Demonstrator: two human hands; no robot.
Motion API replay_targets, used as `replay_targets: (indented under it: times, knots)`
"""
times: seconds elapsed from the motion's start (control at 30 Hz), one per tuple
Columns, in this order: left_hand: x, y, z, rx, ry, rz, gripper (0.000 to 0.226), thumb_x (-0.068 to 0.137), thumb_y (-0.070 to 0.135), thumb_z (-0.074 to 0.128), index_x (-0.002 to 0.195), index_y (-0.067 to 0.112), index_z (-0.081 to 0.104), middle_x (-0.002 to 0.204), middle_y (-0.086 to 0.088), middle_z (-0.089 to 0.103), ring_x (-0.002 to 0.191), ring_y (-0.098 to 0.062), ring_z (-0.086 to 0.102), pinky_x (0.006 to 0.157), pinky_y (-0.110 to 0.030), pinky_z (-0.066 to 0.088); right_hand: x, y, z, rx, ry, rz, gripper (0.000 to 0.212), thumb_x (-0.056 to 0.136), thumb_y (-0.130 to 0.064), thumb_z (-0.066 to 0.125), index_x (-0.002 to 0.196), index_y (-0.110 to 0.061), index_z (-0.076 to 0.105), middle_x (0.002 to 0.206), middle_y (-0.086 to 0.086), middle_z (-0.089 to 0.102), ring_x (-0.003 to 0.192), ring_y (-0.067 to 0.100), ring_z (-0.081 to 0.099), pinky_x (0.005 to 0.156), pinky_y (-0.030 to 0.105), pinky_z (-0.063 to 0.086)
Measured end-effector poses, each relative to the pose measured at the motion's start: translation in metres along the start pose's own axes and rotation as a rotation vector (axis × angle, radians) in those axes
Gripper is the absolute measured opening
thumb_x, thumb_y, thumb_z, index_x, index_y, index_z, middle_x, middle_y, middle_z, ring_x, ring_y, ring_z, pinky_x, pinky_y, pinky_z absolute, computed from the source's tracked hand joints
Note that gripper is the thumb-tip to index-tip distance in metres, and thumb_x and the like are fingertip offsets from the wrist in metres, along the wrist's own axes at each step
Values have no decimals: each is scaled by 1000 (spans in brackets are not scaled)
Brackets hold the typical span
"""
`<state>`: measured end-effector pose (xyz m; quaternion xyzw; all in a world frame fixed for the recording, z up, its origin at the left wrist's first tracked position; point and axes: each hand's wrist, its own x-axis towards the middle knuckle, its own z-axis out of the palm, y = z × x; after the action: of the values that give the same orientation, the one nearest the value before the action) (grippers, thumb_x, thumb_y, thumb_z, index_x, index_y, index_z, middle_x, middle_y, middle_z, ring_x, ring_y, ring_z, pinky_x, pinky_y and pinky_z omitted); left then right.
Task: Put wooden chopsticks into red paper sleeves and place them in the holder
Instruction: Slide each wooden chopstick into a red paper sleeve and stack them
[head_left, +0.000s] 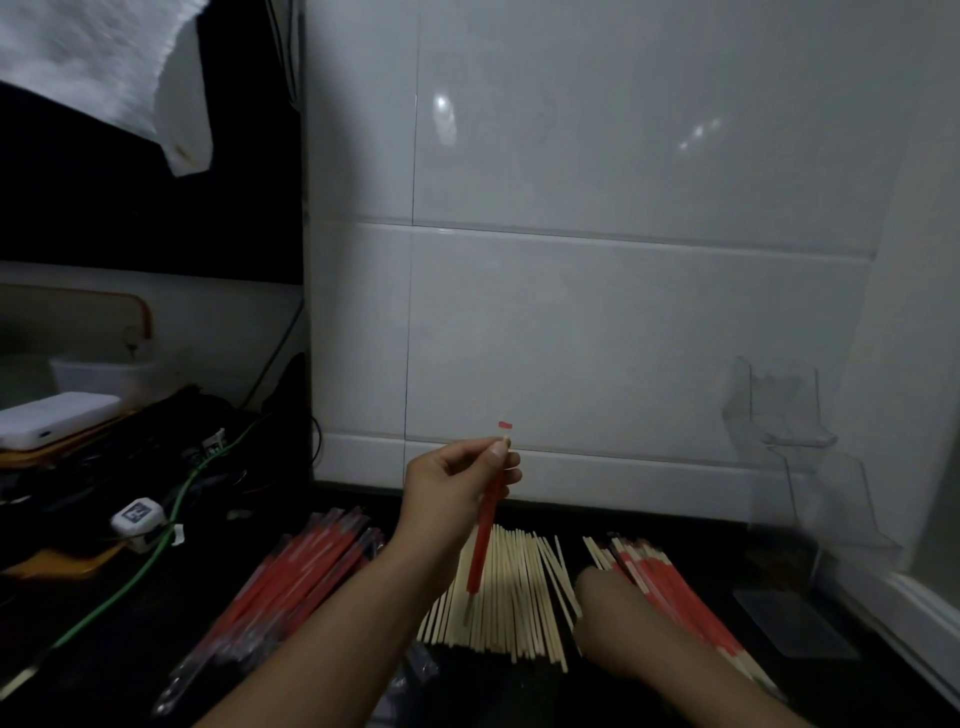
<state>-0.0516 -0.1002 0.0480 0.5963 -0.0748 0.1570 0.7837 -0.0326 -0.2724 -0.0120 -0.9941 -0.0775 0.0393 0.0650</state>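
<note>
Above the loose pile of bare chopsticks (498, 592), the left hand (457, 480) pinches a sleeved chopstick (485, 535) near its top, fingers curled, sleeve hanging steeply. The light pinch risks the red sleeve sliding off. The right hand (605, 597) is blurred over the sleeved stack (675, 592); its grasp cannot be determined, and the clear holder (789, 431) stands well apart.

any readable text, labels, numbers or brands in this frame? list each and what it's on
None can be read.
White plug adapter: a black-and-white square marker on top, too blurred to read.
Red paper sleeves, the pile on the right: no print can be made out.
Sleeved chopsticks in the left hand: plain red, no lettering visible.
</note>
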Motion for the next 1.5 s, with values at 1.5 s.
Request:
replay_targets:
  times: [1.5]
  knots:
    - [-2, 1, -5, 35, -91, -16, 14, 94, 9, 60, 101, 7, 73, 93, -10, 76, 86, -25, 74, 77, -30, 60, -17, 13, -166, 1393, 1109, -425, 19, 103, -16, 48, 87, -9, 56, 72, 10, 67, 53, 16, 65, 51, 24, 51]
